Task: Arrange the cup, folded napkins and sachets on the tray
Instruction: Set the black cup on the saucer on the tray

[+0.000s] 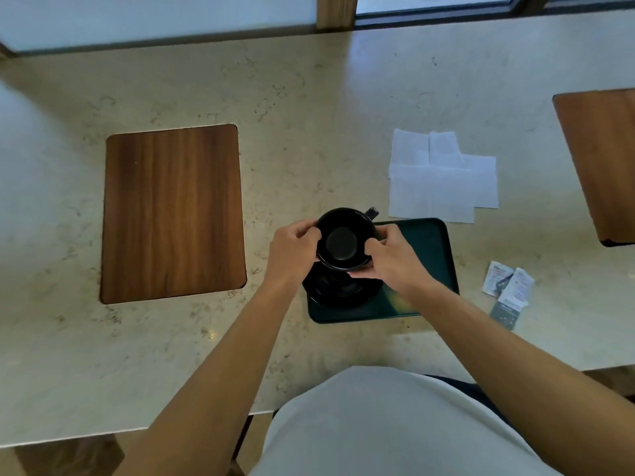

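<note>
A black cup is held between both hands above a black saucer. My left hand grips the cup's left side and my right hand grips its right side; the handle points to the far right. The saucer rests on the left end of a dark green tray. White napkins lie spread flat on the counter just beyond the tray. Several sachets lie on the counter to the tray's right.
The pale stone counter has a wooden inset panel on the left and another wooden panel at the right edge. A window frame runs along the back. The counter's front edge is near my body.
</note>
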Available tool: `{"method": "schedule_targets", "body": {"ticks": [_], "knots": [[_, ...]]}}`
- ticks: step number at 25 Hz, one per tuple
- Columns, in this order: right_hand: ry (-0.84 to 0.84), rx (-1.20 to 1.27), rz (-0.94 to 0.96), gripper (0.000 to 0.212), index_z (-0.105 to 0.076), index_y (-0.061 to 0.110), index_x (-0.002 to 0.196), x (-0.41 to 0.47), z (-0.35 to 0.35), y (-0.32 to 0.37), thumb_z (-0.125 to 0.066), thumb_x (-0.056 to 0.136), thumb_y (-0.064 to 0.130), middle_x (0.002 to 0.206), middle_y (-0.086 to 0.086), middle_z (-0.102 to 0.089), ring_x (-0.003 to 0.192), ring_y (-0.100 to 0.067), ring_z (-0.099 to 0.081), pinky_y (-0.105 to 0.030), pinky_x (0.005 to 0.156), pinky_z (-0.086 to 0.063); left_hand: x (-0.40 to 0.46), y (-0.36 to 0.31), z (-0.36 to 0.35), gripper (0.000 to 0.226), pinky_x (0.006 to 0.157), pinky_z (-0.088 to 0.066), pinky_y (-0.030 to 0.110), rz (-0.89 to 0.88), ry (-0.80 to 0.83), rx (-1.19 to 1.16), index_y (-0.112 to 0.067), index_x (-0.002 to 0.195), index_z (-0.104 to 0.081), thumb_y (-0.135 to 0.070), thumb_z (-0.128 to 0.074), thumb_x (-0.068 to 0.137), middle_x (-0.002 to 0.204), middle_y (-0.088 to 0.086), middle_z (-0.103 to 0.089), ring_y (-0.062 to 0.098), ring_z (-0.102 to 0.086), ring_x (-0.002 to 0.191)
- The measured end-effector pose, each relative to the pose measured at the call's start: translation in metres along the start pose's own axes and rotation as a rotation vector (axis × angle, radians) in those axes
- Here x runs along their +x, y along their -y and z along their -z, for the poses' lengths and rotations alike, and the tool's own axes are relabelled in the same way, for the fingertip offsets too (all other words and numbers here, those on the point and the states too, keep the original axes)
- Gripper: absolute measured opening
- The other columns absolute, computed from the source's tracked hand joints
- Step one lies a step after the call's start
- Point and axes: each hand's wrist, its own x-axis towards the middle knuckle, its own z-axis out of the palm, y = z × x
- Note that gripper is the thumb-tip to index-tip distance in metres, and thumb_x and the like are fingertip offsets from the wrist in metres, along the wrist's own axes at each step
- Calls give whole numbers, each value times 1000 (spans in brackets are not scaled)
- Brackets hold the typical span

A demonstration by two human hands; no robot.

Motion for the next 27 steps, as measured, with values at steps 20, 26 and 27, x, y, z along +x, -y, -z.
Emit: {"method": "schedule_targets", "body": {"ticks": [20,26,27], "knots": [[-34,-48,-88,29,-45,20,108,-20,0,-23,-61,92,2,108,-10,-64,72,-27,-78,-31,62,-63,-8,9,-9,35,102,-54,42,26,27,191,-35,110,-76,-17,-48,97,110,-11,-74,14,-66,107],[-43,-40,-101,30,-46,20,110,-23,-1,-24,-60,91,1,111,-12,-65,74,-30,-78,-36,67,-64,-7,6,-11,33,100,-55,40,28,43,177,-40,94,-75,-18,-50,96,105,-14,-74,13,-67,105],[-40,-39,-103,30,-46,20,110,-24,-1,-25,-60,91,1,111,-12,-66,74,-30,-78,-35,67,-64,-7,5,-11,33,99,-55,39,30,42,171,-40,93,-75,-18,-51,96,104,-14,-74,13,-67,104]]}}
